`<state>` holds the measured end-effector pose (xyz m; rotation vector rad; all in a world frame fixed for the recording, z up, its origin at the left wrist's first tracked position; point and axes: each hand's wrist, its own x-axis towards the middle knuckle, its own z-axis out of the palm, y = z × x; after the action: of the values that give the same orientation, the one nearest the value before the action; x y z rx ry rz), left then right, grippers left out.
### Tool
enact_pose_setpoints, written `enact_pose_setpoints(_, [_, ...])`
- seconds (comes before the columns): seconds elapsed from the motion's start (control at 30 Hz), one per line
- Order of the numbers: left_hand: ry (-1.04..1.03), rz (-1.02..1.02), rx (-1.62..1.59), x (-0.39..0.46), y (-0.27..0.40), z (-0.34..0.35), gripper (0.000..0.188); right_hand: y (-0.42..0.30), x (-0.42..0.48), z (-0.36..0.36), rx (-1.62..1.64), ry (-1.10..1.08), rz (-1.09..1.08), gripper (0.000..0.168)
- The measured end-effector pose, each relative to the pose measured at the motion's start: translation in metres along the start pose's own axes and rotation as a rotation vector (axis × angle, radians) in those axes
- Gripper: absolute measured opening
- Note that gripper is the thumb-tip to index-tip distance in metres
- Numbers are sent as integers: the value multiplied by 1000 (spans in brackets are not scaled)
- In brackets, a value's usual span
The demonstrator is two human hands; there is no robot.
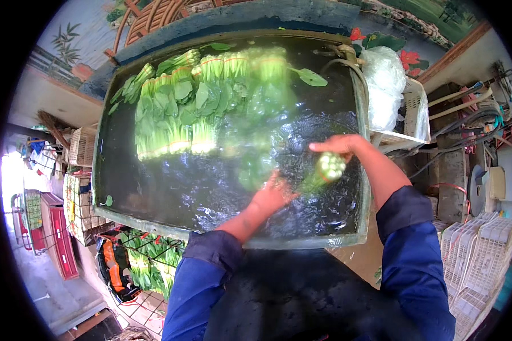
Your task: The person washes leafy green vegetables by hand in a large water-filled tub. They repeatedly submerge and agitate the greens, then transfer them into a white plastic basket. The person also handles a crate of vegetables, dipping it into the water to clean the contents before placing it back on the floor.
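My right hand is at the right side of a water-filled tub, around a bundle of leafy greens. A red band ties this bundle, and its pale cut stem ends face up towards me. Its leaves trail down into the water, and some of my right fingers are hidden behind the stems. My left hand reaches to the rippling water with fingers spread, blurred, and holds nothing that I can see. Beyond it a blurred green bundle lies under the surface. Banded bundles float in rows at the far side.
A loose leaf floats near a hose over the tub's right rim. Plastic bags fill a white crate. Stacked crates stand at right. More greens sit in a wire basket below the tub's left front edge.
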<state>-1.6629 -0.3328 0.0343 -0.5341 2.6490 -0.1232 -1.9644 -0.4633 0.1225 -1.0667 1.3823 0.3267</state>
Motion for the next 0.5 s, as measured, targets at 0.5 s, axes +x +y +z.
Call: enact_pose_setpoints(0.5, [210, -318, -182, -27, 48, 21, 57, -1, 44, 135, -541, 554, -367, 84])
